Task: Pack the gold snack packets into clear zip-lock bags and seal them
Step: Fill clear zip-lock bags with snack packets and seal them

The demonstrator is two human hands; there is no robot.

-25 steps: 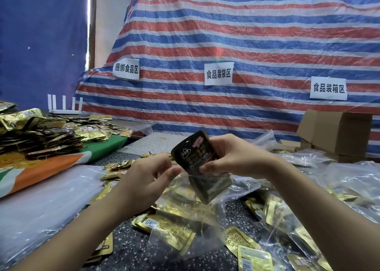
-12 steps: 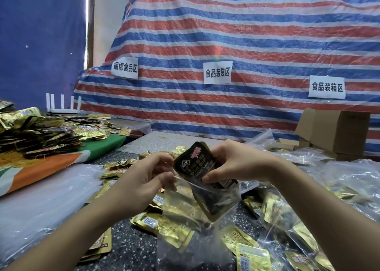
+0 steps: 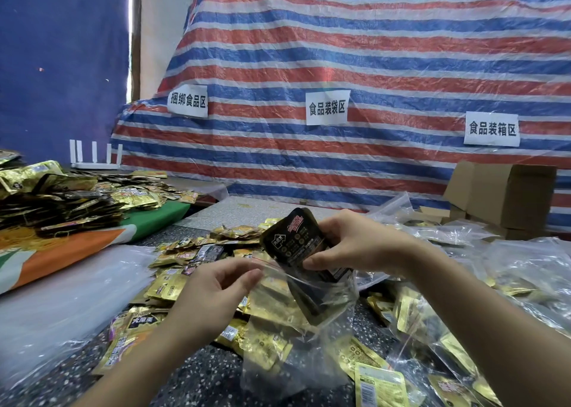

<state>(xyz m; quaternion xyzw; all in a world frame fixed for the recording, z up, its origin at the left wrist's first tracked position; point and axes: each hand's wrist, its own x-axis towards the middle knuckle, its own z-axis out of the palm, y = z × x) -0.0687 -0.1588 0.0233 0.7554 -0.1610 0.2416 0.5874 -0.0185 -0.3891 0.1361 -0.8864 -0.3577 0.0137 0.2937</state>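
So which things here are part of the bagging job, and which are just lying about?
In the job:
- left hand, pinching the clear zip-lock bag open at its mouth
- right hand, pushing a dark packet into that bag
- loose gold packets on the table

Lying about:
- cardboard box
- three paper signs
- white rack

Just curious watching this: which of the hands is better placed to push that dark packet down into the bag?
The right hand: it already grips the packet, half inside the clear bag. The left hand pinches the bag's mouth open.
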